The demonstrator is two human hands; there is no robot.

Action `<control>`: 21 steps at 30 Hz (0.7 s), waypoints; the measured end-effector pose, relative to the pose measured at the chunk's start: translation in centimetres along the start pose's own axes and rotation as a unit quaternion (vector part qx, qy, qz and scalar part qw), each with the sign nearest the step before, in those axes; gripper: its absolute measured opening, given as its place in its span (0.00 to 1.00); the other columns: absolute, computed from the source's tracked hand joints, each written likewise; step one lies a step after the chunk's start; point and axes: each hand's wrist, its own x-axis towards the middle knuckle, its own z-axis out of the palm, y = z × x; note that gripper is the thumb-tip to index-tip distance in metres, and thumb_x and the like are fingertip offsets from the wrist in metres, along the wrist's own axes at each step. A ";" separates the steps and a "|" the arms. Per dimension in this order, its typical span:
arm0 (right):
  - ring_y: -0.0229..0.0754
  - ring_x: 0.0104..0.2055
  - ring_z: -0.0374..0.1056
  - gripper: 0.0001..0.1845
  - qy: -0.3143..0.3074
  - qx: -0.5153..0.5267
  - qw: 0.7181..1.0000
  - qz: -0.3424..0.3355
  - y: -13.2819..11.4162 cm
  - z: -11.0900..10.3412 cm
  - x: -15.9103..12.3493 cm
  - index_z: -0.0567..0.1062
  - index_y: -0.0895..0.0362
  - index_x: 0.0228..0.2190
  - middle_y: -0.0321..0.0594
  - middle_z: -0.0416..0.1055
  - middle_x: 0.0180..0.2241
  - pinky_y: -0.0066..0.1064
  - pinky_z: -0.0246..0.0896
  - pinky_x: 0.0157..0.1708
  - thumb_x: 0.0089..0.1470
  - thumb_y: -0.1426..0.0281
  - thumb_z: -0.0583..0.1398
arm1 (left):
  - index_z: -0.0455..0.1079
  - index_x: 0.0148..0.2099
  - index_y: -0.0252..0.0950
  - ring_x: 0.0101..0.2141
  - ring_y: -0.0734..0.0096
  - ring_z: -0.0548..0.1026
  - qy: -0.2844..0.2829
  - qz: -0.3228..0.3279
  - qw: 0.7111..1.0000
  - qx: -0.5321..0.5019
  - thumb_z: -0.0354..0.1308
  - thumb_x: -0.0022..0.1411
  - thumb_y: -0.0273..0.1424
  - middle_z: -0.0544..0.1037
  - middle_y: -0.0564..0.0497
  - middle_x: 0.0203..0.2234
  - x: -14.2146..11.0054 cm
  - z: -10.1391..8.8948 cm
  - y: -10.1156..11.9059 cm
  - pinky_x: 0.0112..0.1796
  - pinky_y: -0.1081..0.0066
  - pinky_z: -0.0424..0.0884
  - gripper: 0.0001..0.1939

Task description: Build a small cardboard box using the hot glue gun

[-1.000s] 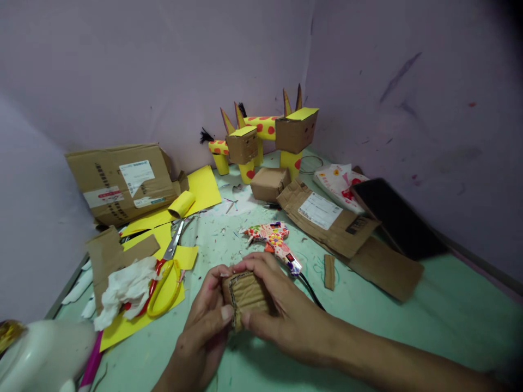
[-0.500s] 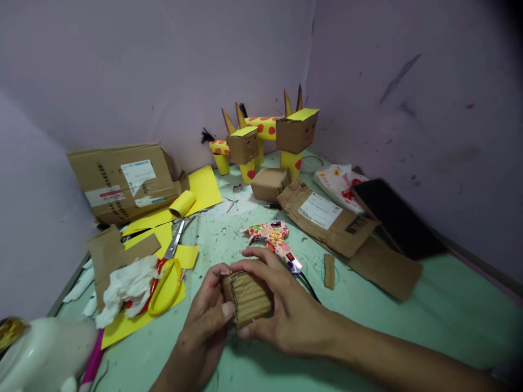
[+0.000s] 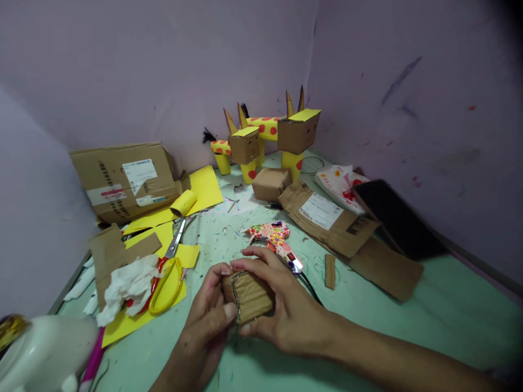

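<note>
Between my two hands is a small cardboard box (image 3: 254,298), its corrugated edges showing along the left side. My left hand (image 3: 210,316) grips its left end, thumb in front and fingers behind. Over the top and right side curls my right hand (image 3: 281,302), with the thumb pressed at the lower front. The palms hide part of the box. Just beyond my right hand lies a flower-patterned hot glue gun (image 3: 273,235) with a black cord. A narrow cardboard strip (image 3: 330,271) rests to the right of it.
Scissors (image 3: 171,261) lie at left on yellow paper beside crumpled tissue (image 3: 131,286). Two spotted cardboard animals (image 3: 244,146) stand at the back near a small closed box (image 3: 270,184). Flattened cardboard (image 3: 327,218) and a dark tablet-like slab (image 3: 396,218) occupy the right. A white rounded object (image 3: 49,348) sits front left.
Both hands keep the same hold on the small box, and nothing on the table has moved. The view has shifted very slightly.
</note>
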 end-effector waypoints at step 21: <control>0.48 0.61 0.54 0.42 0.013 0.023 1.000 0.011 -0.4 0.2 -0.2 0.68 0.56 0.53 0.47 0.53 0.56 0.37 0.54 0.59 0.34 0.81 0.70 | 0.69 0.44 0.44 0.51 0.53 0.70 -0.002 0.003 1.000 -0.006 0.66 0.50 0.30 0.75 0.49 0.44 -0.1 0.2 -0.1 0.50 0.61 0.65 0.18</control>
